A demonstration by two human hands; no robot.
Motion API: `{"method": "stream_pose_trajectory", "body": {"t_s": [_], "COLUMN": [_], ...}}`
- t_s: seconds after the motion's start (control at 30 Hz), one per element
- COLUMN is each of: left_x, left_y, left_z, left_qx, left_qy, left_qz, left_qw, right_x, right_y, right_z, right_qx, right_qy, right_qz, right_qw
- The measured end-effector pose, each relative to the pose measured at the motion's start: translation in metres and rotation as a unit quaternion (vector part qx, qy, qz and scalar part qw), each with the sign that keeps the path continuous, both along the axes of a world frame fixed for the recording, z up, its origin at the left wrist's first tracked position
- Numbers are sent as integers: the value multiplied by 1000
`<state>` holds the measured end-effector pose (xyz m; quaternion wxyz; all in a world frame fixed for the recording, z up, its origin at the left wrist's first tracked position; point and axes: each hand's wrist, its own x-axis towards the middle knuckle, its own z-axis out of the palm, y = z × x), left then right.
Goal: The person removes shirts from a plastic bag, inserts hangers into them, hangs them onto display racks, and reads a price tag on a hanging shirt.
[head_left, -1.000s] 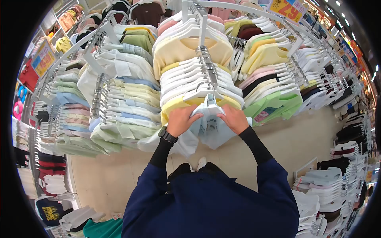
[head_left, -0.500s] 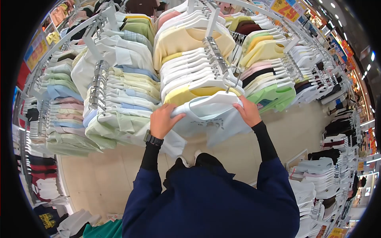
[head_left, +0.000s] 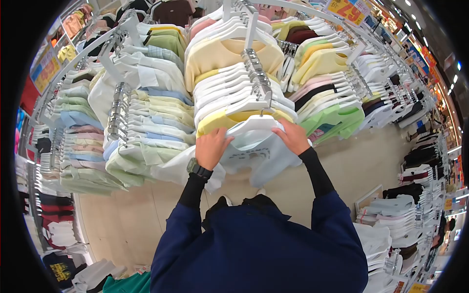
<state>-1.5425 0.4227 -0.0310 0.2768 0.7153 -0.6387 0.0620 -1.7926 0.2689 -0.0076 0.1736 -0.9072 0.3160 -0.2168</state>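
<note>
A pale blue T-shirt [head_left: 248, 154] with small dark print hangs on a white hanger [head_left: 254, 124] in front of me. My left hand [head_left: 211, 148] is closed round its left shoulder and that end of the hanger. At the opposite shoulder, my right hand [head_left: 293, 137] pinches the cloth with thumb and fingers. The hanger's hook stands upright close under the end of the metal rail [head_left: 258, 78]; I cannot tell whether it is over the rail. Right behind the T-shirt hangs a yellow shirt [head_left: 215, 122], in line with several white ones.
To the left, a second rail [head_left: 118, 110] carries pale green, yellow and blue shirts. A bright green T-shirt [head_left: 337, 117] fronts the row at right. A price sign [head_left: 348, 10] stands at the back. Beige floor [head_left: 122, 219] shows around my feet, with more racks at both sides.
Both hands have shifted slightly, the right one leftward, bringing the T-shirt more squarely in front of the row. The hook, tilted and large beside the rail before, now sits upright near the rail's end.
</note>
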Motion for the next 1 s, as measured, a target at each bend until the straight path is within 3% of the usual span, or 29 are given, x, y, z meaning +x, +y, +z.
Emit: {"method": "stream_pose_trajectory", "body": {"t_s": [0.43, 0.63, 0.8, 1.0], "left_x": [-41, -46, -39, -28], "left_y": [-36, -38, -33, -20], "left_z": [-27, -31, -30, -19], "left_qx": [12, -11, -42, -45], "left_qy": [-12, -11, 58, 154], "left_qz": [54, 119, 130, 81], "left_qw": [998, 993, 989, 984], "right_x": [-19, -31, -70, -82], "right_y": [-58, -74, -102, -104], "right_z": [-44, -64, -115, -120], "right_qx": [63, -12, 43, 61], "right_qy": [-20, -22, -52, -91], "right_qz": [91, 109, 78, 63], "right_qw": [994, 994, 995, 992]}}
